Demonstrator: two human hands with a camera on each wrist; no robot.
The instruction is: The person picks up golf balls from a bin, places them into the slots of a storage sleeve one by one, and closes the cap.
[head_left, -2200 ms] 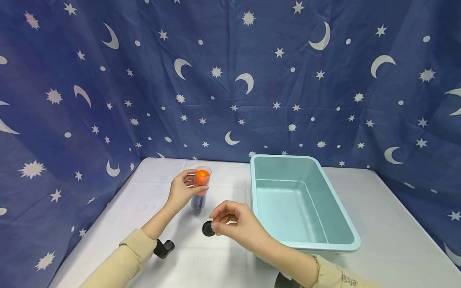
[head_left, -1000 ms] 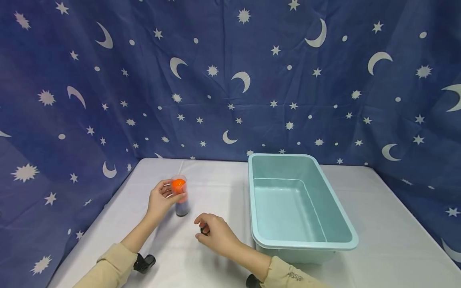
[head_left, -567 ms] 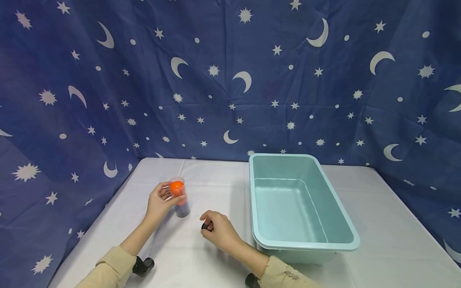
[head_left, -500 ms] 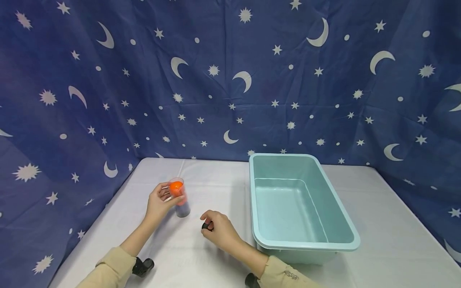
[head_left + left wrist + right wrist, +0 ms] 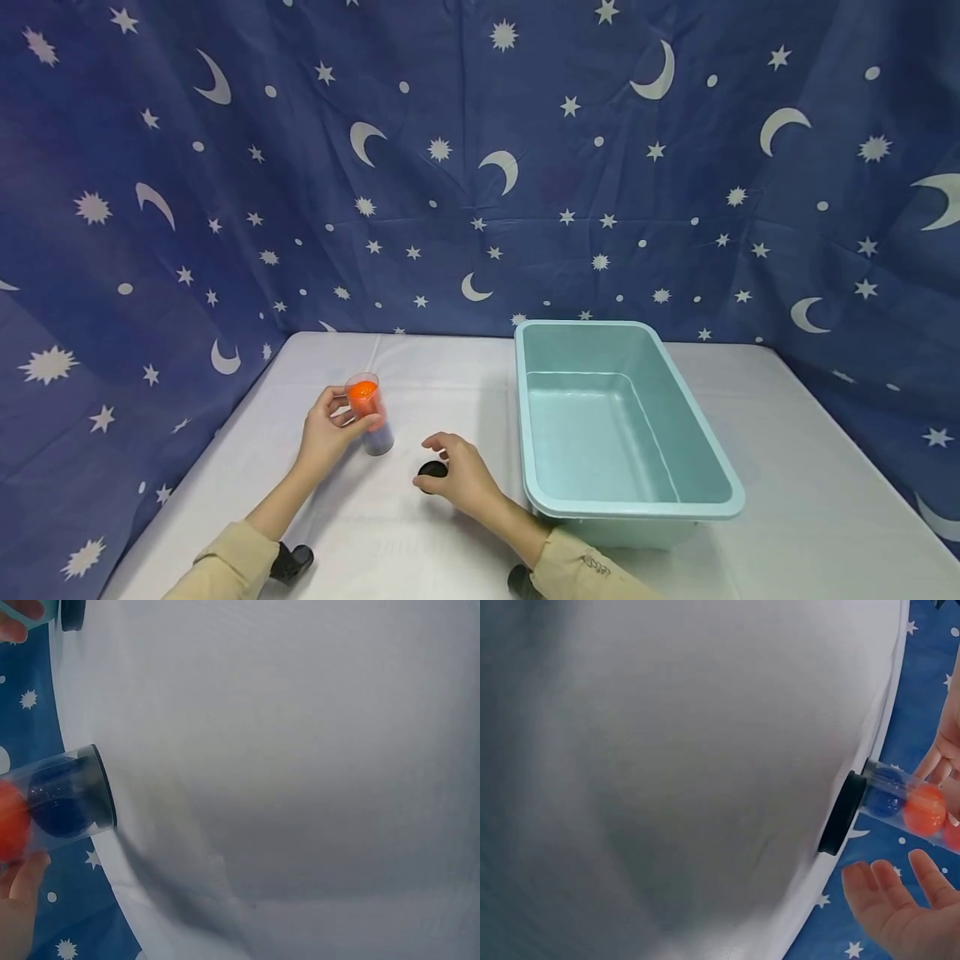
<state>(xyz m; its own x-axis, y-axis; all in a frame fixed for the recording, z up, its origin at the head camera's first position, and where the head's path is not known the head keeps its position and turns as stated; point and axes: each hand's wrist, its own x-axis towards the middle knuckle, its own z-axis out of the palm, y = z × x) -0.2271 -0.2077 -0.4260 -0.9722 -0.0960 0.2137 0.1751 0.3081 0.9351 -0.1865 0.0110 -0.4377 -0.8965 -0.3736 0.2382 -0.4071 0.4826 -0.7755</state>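
My left hand [image 5: 326, 433] grips a clear plastic tube [image 5: 380, 442] between thumb and fingers, its top leaning slightly left. Inside, an orange ball [image 5: 363, 392] shows near the mouth, and a dark blue ball [image 5: 60, 799] sits at the bottom. The right wrist view catches a second orange ball [image 5: 952, 835] at the frame's edge. On the table lies a round black lid [image 5: 432, 475], right of the tube. Over its right side is my right hand [image 5: 467, 479], thumb and fingers spread around it. In the right wrist view those fingers [image 5: 889, 885] stand apart from the lid.
A pale teal plastic bin [image 5: 630, 510] stands on the white-covered table [image 5: 420, 550], right of my right hand. Behind the table and at its sides hangs a blue curtain [image 5: 420, 192] with moons and stars. Black wrist devices [image 5: 292, 562] sit under both forearms.
My right hand came down to the black lid, its fingers closing over it, and now they spread wider, showing more of it. My left hand carried the tube left and tilted it slightly.
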